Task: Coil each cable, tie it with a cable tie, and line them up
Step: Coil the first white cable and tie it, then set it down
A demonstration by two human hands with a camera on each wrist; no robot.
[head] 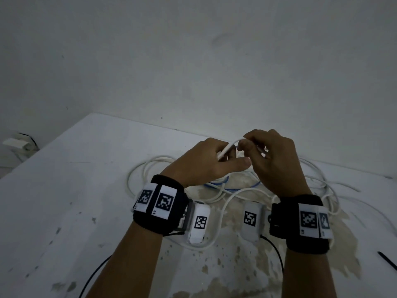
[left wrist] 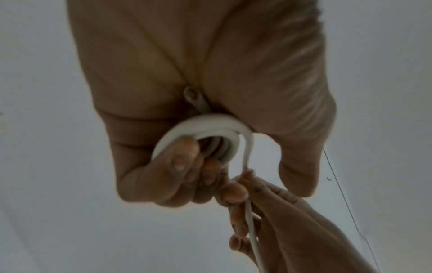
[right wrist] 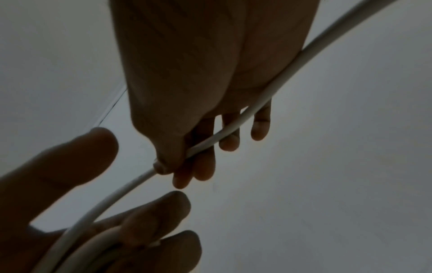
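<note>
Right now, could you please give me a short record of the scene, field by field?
left hand: grips small loops of the white cable
right hand: pinches the same cable's free run
blue cable: loose on the table, among white strands
black cable tie: lies unused at the table's right edge
stage: coiling under way, nothing tied

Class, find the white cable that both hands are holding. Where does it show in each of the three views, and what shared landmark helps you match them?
Head view: white cable, centre, arching between the two hands above the table.
Left wrist view: centre, loops gripped by the left hand.
Right wrist view: diagonal strand pinched by the right hand.
Shared landmark: the strand running between the hands.
</note>
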